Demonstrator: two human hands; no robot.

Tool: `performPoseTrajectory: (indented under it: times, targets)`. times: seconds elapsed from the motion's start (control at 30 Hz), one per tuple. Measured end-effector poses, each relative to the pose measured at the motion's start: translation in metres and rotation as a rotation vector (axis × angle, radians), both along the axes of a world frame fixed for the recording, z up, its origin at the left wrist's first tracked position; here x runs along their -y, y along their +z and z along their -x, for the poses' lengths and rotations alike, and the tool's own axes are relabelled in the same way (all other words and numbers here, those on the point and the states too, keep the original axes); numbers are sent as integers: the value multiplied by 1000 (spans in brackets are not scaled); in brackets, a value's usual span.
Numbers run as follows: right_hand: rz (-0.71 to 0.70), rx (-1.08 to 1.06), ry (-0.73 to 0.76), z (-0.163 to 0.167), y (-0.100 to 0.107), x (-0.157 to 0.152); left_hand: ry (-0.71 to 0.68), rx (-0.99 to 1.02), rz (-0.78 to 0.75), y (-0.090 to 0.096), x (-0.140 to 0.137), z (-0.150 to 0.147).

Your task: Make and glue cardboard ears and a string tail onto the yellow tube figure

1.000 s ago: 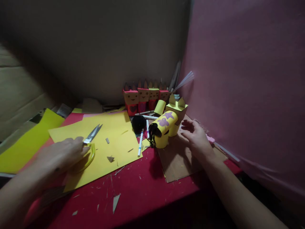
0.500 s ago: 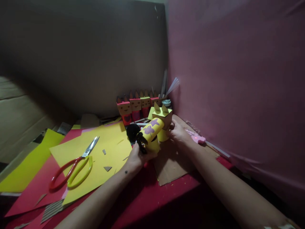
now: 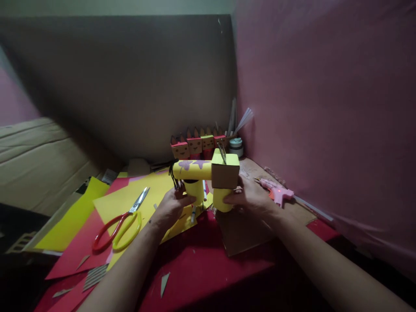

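Between my hands is a paper animal figure [image 3: 208, 170]. It has a yellow tube body with purple shapes, black strands at its left end, and a box head [image 3: 225, 175] with a yellow top and pointed ears. Two yellow tubes stand under it as supports. My left hand [image 3: 173, 206] is closed round the left tube below the black strands. With fingers and thumb, my right hand [image 3: 247, 197] grips the right tube under the head. Part of my right fingers is hidden behind that tube.
Large scissors [image 3: 125, 223] lie on yellow and red paper sheets at left. A pink glue gun [image 3: 277, 190] rests at right by the pink wall. Several box-headed figures [image 3: 195, 145] line the back, beside a pale blue lidded container [image 3: 236, 147]. Brown cardboard [image 3: 243, 236] lies on the red table.
The animal figure has turned from a slanted, angled pose to level and side-on, its head toward the right. My right hand has come round to the front tube. The camera view has shifted.
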State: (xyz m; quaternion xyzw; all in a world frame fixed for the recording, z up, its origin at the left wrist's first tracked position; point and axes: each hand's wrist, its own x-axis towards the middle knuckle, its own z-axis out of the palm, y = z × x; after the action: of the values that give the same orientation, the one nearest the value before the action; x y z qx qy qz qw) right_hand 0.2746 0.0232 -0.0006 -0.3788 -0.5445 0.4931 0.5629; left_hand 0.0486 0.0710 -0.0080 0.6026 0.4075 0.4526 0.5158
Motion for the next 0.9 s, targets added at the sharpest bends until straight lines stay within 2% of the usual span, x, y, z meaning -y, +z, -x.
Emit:
performPoseTrajectory:
  times: [0.13,0.23,0.3,0.5,0.6,0.77,0.9]
  targets:
    - [42,4,69,10,-6,3,-3,51,3,-4,-3,1]
    - [46,31,31,14,-9,6,-30,97,-11,-6,-3,0]
    - [38,64,-64,14,-11,7,-23,126,-27,-7,-4,0]
    - [-17,259,-485,3,-10,4,86,127,-36,-17,-14,8]
    - [-72,363,-595,-1,-15,1,91,47,-29,-21,-16,11]
    - [-162,474,-639,1,-31,-7,83,-66,-26,-25,-14,8]
    - [-228,553,-567,3,-40,-12,66,-117,-31,-28,-10,4]
